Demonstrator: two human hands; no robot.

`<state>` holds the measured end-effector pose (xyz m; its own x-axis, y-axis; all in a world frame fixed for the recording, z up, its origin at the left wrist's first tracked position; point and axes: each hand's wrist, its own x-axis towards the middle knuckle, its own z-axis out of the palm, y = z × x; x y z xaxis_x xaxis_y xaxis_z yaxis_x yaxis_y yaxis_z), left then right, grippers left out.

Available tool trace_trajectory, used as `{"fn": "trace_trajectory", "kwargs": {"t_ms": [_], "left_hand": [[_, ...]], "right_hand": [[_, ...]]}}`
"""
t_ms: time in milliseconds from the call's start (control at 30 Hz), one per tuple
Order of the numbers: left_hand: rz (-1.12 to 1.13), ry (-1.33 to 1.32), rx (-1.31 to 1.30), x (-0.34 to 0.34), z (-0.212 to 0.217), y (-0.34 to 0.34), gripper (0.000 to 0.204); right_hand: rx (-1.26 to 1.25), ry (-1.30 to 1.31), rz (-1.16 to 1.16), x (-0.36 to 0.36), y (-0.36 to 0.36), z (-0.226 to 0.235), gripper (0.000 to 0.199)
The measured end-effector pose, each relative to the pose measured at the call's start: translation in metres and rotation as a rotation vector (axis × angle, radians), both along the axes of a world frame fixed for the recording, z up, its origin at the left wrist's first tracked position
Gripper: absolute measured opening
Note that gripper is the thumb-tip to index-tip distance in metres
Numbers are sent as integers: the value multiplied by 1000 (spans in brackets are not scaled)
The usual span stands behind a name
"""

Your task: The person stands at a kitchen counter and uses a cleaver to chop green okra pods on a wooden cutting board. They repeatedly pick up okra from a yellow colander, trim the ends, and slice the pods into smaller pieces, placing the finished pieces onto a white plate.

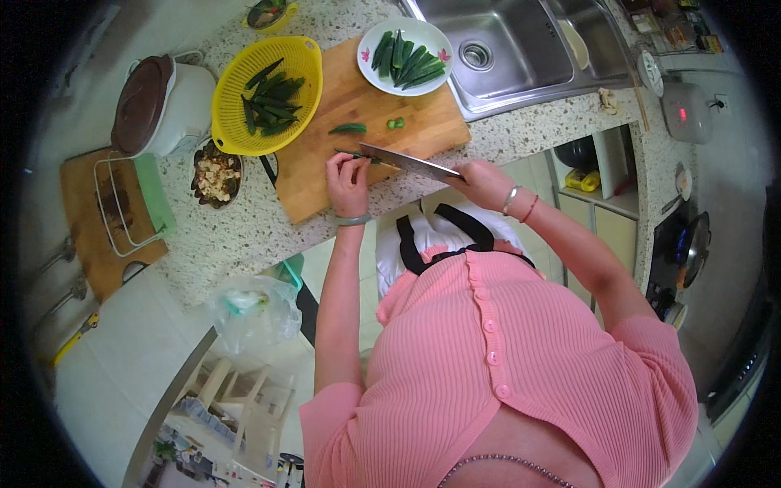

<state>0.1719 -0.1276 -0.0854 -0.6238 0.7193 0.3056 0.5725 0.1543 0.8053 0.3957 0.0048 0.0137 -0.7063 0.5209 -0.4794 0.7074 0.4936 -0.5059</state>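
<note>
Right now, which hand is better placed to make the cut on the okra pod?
Right hand: it grips the knife, blade over the okra pod. Left hand pins that pod on the cutting board.

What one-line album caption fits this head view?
Left hand steadies an okra pod on the wooden cutting board while the right hand slices it with a knife.
</note>
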Motion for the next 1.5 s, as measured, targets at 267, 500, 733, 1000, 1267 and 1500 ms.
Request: {"fn": "trace_trajectory", "kwargs": {"t_ms": [267,500,733,1000,1267,1500], "left_hand": [[69,-70,1,-17,18,19,17],[-38,47,-175,-42,21,44,14],[-17,11,-85,-28,9,35,14],[-13,50,-63,-28,8,32,15],[-48,-21,-63,-30,7,31,11],[-107,-31,-166,-37,10,24,16]], "right_hand": [[-6,72,-88,31,4,18,26],[158,159,-109,-10,10,1,30],[164,69,-33,-19,10,10,30],[57,75,-42,-21,7,9,27],[-79,63,-74,-28,6,-1,29],[-167,31,-117,12,11,11,31]]}}
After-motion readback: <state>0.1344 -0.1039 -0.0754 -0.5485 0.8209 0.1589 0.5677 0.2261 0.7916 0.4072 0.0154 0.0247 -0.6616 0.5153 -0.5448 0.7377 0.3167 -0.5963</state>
